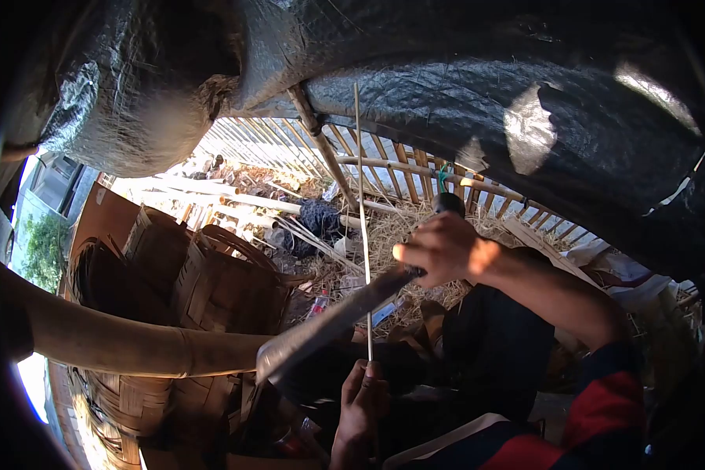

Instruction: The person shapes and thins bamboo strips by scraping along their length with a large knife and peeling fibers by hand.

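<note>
My right hand (439,251) is wrapped round the dark handle of a large machete, right of the middle. The broad blade (329,319) points down and left, crossing a thin bamboo strip (364,235). Low in the middle, my left hand (360,399) pinches that strip near its lower part, and the strip stands almost upright above the fingers. Whether the blade touches the strip cannot be made out. The blade's tip lies close to the end of a thick bamboo pole (172,352).
Woven baskets (227,286) stand at the left, behind the thick pole. Black plastic sheeting (446,94) hangs overhead. A bamboo slat fence (399,168) runs across the back. Straw and scraps (399,227) cover the ground, with a plastic bottle (319,304) among them.
</note>
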A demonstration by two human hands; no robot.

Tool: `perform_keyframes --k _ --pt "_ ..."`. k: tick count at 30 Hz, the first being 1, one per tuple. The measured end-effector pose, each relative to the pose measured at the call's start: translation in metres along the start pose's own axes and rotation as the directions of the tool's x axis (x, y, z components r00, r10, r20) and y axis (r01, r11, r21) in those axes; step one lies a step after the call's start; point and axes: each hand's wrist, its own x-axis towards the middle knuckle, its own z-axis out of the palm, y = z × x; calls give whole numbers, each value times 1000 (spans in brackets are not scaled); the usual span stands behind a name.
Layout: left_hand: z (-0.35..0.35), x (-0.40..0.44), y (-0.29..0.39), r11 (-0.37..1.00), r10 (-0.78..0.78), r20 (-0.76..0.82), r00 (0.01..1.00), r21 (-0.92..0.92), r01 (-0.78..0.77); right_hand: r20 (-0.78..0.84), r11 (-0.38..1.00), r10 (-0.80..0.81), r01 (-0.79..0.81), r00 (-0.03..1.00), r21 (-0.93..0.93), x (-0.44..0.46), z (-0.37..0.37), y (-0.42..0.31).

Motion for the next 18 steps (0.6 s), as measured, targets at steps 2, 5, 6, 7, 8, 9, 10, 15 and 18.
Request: perform_keyframes --k 2,5,6,7,8,9,10,15,18 --pt "1 3 -1 1000 -7 -5 1000 8 7 10 973 -228 227 974 44 2 4 -13" --pt "-6 -5 -1 1000 -13 -7 1000 11 13 39 998 -14 12 999 64 6 8 7" --pt "-9 -7 -2 1000 -1 11 1000 -19 2 84 995 97 -98 992 -2 12 -6 16" --pt "-11 -9 -3 999 13 29 999 -49 -12 185 965 261 -250 947 -82 16 -7 23" --pt "-13 -9 -8 997 31 54 998 -76 -27 57 975 218 -214 974 -67 13 -4 29" --pt "-13 -8 -9 996 40 56 998 -79 -36 -74 982 173 -178 982 -60 13 -4 33" --pt "-13 -6 -10 995 33 48 998 -94 -28 64 977 210 -207 976 -43 9 -7 29" --pt "-3 -1 -3 998 -57 -72 996 -16 56 162 984 -172 161 972 78 3 4 -7" --pt "-10 -5 2 996 -44 -52 998 -74 40 214 998 10 -23 977 58 10 5 5"
